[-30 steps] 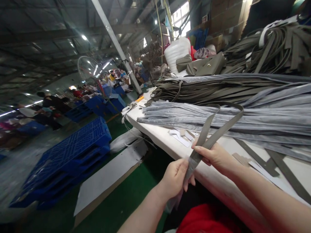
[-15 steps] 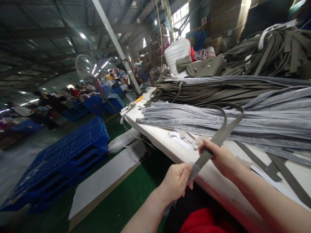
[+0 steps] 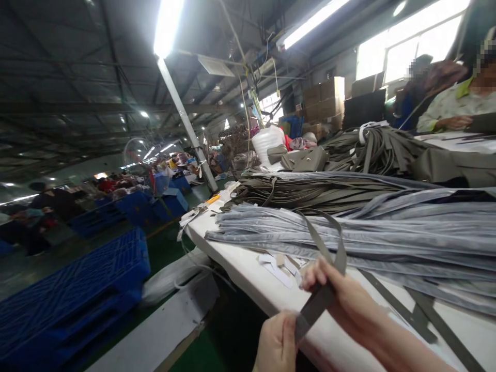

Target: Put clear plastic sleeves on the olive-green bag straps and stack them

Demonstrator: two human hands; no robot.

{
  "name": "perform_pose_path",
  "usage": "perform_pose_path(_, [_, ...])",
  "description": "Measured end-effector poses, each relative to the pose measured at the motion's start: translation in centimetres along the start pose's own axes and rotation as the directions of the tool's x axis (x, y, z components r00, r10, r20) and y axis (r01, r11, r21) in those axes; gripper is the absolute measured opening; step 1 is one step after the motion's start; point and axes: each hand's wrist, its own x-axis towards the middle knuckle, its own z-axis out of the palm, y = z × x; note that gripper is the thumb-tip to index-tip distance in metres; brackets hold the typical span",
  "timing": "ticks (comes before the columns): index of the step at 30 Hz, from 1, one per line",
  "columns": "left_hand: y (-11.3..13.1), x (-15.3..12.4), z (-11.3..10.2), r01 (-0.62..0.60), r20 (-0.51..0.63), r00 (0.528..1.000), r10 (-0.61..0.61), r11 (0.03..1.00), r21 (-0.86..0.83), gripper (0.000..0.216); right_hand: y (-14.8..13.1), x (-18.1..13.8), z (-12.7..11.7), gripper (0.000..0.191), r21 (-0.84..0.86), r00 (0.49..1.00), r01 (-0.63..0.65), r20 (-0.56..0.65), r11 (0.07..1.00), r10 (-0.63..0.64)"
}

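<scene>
A flat olive-grey strap (image 3: 315, 306) runs between my two hands over the near edge of the table. My left hand (image 3: 277, 338) pinches its lower end, thumb on top. Farther up, my right hand (image 3: 333, 284) has its fingers closed round the strap, which loops up and back beyond the knuckles. Behind the loop lies a bundle of straps in grey translucent wrap (image 3: 267, 226). Past that is a pile of bare olive straps (image 3: 310, 192). Small paper scraps (image 3: 277, 268) lie left of my right hand, and loose strap pieces (image 3: 399, 305) lie to its right.
The white table's edge (image 3: 228, 258) slants down toward me. On the floor at left stand stacked blue pallets (image 3: 77, 294) and a long white board (image 3: 166, 320). A white roll (image 3: 268, 144) sits at the table's back. Across the table a person (image 3: 457, 108) handles an olive piece.
My view has tilted up, so the table and hands sit lower and a co-worker appears at right. Both hands keep the strap, and its loop has opened wider.
</scene>
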Motion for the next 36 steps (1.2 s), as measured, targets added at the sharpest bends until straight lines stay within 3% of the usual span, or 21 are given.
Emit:
perform_pose_path(3, [-0.1,-1.4,-1.9,0.052,0.186,0.981,-0.055,0.998,0.018,0.061,-5.8,-0.5,-1.4,0.044,0.299,0.991,0.128,0.004,0.946,-0.135])
perform_pose_path(5, [-0.1,-1.8,-2.4,0.123,0.268,0.956,-0.119,0.992,0.005,0.065,-8.1,-0.7,-2.1,0.042,0.318,0.973,0.219,0.000,0.922,-0.231])
perform_pose_path(7, [-0.3,-1.9,-2.1,0.241,0.331,0.920,-0.211,0.969,-0.051,0.068,-8.5,-0.9,-2.3,0.036,0.232,0.966,0.254,-0.014,0.939,-0.258])
perform_pose_path(10, [-0.5,-1.4,-1.2,0.355,0.370,0.885,-0.282,0.924,-0.146,0.072,-7.0,-0.5,-2.1,0.025,0.016,0.983,0.179,-0.032,0.984,-0.178])
perform_pose_path(13, [-0.2,-0.6,-0.8,0.340,0.307,0.910,-0.277,0.924,-0.175,0.071,-4.4,0.0,-1.4,0.043,-0.227,0.997,0.067,-0.020,0.972,-0.074])
perform_pose_path(17, [1.2,0.5,-0.7,0.270,0.209,0.950,-0.233,0.948,-0.167,0.066,0.2,-0.2,0.3,0.062,-0.499,0.998,0.014,0.059,0.867,0.018])
perform_pose_path(19, [1.6,0.7,-0.8,0.225,0.159,0.967,-0.201,0.962,-0.153,0.065,2.1,-0.6,1.1,0.068,-0.485,0.983,-0.079,0.109,0.871,0.150])
perform_pose_path(21, [1.5,0.5,-1.0,0.200,0.118,0.976,-0.185,0.972,-0.126,0.063,2.6,-0.5,1.1,0.062,-0.366,0.974,-0.146,0.110,0.919,0.199])
perform_pose_path(23, [0.9,-0.1,-1.5,0.219,0.127,0.970,-0.207,0.972,-0.085,0.063,1.3,0.1,0.1,0.050,-0.188,0.994,-0.093,0.031,0.978,0.101])
perform_pose_path(26, [0.1,-1.1,-2.1,0.337,0.247,0.918,-0.309,0.938,-0.079,0.066,-2.1,1.4,-2.1,0.054,-0.023,0.992,0.061,-0.112,0.998,-0.063])
perform_pose_path(28, [0.0,-1.4,-2.0,0.385,0.331,0.883,-0.332,0.916,-0.109,0.069,-3.4,2.0,-2.9,0.053,-0.043,0.986,0.093,-0.138,0.995,-0.098])
perform_pose_path(30, [0.5,-1.1,-1.5,0.371,0.348,0.886,-0.306,0.918,-0.139,0.071,-3.1,2.0,-2.8,0.053,-0.143,0.985,0.103,-0.127,0.984,-0.121])
perform_pose_path(33, [2.0,0.1,-0.7,0.297,0.295,0.925,-0.239,0.940,-0.170,0.068,0.0,1.3,-1.2,0.059,-0.339,0.988,0.093,-0.083,0.936,-0.129])
perform_pose_path(36, [3.5,1.5,-0.1,0.194,0.189,0.969,-0.162,0.967,-0.163,0.063,3.5,0.2,0.7,0.078,-0.420,0.999,-0.037,-0.026,0.907,0.028])
